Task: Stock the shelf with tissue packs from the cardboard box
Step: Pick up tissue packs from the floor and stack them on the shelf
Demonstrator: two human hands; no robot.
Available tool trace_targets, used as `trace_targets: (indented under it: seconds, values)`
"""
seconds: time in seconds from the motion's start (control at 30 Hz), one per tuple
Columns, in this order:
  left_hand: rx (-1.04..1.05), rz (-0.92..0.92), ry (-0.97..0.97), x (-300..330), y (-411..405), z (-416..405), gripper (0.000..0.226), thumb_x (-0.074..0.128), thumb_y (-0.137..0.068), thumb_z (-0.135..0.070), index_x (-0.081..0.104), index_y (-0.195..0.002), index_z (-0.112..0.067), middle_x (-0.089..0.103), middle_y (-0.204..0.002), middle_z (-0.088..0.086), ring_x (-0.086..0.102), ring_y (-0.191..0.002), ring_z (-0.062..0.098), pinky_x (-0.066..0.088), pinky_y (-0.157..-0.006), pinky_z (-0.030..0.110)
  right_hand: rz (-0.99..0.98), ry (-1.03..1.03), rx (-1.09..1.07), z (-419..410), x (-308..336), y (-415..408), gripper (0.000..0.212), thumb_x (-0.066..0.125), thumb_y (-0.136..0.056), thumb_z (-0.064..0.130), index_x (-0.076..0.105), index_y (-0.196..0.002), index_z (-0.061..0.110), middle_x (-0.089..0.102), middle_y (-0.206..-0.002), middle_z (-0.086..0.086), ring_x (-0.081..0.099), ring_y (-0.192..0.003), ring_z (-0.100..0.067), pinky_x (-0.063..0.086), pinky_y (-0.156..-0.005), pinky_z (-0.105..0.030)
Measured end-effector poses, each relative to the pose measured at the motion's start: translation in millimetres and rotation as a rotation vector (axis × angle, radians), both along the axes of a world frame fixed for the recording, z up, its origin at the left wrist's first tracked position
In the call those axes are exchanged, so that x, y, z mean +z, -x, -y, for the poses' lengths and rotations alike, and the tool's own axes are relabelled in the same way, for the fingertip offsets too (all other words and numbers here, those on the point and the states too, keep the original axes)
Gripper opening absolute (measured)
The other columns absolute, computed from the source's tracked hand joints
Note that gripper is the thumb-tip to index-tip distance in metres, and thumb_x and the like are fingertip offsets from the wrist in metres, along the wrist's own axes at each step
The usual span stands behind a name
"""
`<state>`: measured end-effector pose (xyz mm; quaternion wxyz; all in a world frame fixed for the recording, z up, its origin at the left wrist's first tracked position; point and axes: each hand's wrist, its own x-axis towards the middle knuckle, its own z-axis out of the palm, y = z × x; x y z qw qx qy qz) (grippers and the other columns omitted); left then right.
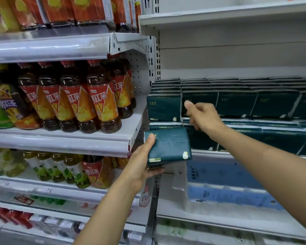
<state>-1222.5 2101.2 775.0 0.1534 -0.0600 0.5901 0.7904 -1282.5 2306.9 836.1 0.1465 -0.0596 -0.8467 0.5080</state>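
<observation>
Left hand [140,167] grips a dark green plastic-wrapped tissue pack [168,146] — thumb across its upper left corner, fingers curled beneath — held in front of the white metal shelf [210,154], just below the leftmost stacked column. Right hand [201,115] is raised before the second column of the stocked dark green tissue packs [237,103]; its fingers are curled with the thumb up, and whether they pinch a pack edge cannot be told. The stocked packs stand in two tiers along the shelf. Below sits a blue wrapped paper-roll bundle [224,184]. In the left bay — red-labelled iced tea bottles [99,98] and green tea bottles [60,170].
</observation>
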Motion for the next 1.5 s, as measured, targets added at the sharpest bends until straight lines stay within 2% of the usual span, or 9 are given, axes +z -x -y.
trace_targets:
  seconds: [0.17,0.33,0.43,0.57,0.7,0.83,0.97,1.1,1.5]
  values:
    - [0.009,-0.035,-0.122,2,-8,-12,0.073,0.069,-0.073,-0.057,0.050,-0.139,-0.033,0.065,-0.129,0.007,0.067,-0.111,0.029,0.061,-0.074,0.043,0.447,-0.029,0.398,-26,11,-27,0.103,0.025,-0.072,0.092,0.067,-0.089,0.000,0.071,-0.078,-0.020,0.056,-0.047,-0.024,0.032,-0.038,-0.019]
    - [0.025,-0.118,-0.139,5,-11,-24,0.074,0.070,-0.073,-0.055,0.045,-0.141,-0.046,0.064,-0.129,0.001,0.066,-0.112,0.025,0.061,-0.076,0.045,0.404,-0.044,0.541,-37,14,-44,0.065,0.068,-0.073,0.061,0.067,-0.096,0.000,0.072,-0.083,-0.012,0.065,-0.071,-0.022,0.044,-0.048,-0.027]
    - [0.020,-0.138,-0.106,9,-12,-27,0.065,0.069,-0.074,-0.058,0.051,-0.135,-0.045,0.068,-0.125,-0.002,0.069,-0.109,0.023,0.061,-0.074,0.044,0.379,-0.066,0.546,-43,15,-48,0.037,0.076,-0.072,0.047,0.061,-0.070,0.013,0.061,-0.062,0.000,0.055,-0.057,-0.012,0.038,-0.051,-0.026]
    - [0.012,-0.104,-0.150,13,-10,-32,0.058,0.050,-0.088,-0.068,0.055,-0.134,-0.034,0.071,-0.122,0.002,0.072,-0.107,0.025,0.061,-0.076,0.046,0.356,0.043,0.525,-50,17,-45,0.039,0.080,-0.066,0.044,0.052,-0.063,0.018,0.047,-0.061,-0.003,0.046,-0.055,-0.013,0.027,-0.048,-0.023]
    - [0.051,-0.094,-0.187,15,-7,-36,0.031,0.048,-0.104,-0.039,0.052,-0.133,-0.030,0.071,-0.121,0.005,0.071,-0.107,0.027,0.061,-0.078,0.050,0.320,0.078,0.531,-57,19,-43,0.038,0.078,-0.067,0.041,0.052,-0.070,0.013,0.043,-0.060,-0.003,0.045,-0.054,-0.014,0.026,-0.047,-0.022]
    - [0.089,-0.142,-0.131,16,-4,-36,0.032,0.050,-0.105,-0.022,0.046,-0.136,-0.027,0.067,-0.126,0.008,0.074,-0.095,0.027,0.063,-0.065,0.040,0.268,0.135,0.427,-78,19,-43,0.043,0.076,-0.071,0.038,0.061,-0.092,0.003,0.055,-0.069,-0.008,0.048,-0.055,-0.011,0.028,-0.045,-0.021]
    - [0.113,-0.165,-0.094,19,-2,-37,0.030,0.050,-0.104,-0.021,0.048,-0.133,-0.028,0.061,-0.126,0.006,0.070,-0.099,0.027,0.063,-0.063,0.038,0.050,0.296,0.137,-101,17,-36,0.019,0.073,-0.085,0.025,0.061,-0.080,0.011,0.069,-0.073,-0.005,0.057,-0.064,-0.016,0.038,-0.043,-0.021]
    - [0.107,-0.167,-0.082,22,1,-38,0.031,0.050,-0.104,-0.021,0.048,-0.135,-0.029,0.061,-0.125,0.005,0.069,-0.101,0.027,0.063,-0.068,0.042,-0.081,0.218,-0.067,-109,15,-26,0.015,0.074,-0.085,0.017,0.061,-0.080,0.013,0.067,-0.075,-0.004,0.061,-0.063,-0.015,0.045,-0.043,-0.021]
    - [0.108,-0.149,-0.077,19,7,-35,0.032,0.052,-0.104,-0.022,0.049,-0.135,-0.031,0.059,-0.129,0.005,0.067,-0.108,0.030,0.064,-0.069,0.043,-0.076,0.075,-0.047,-88,8,7,0.022,0.072,-0.087,0.015,0.062,-0.106,0.011,0.066,-0.090,-0.001,0.064,-0.072,-0.015,0.048,-0.050,-0.022]
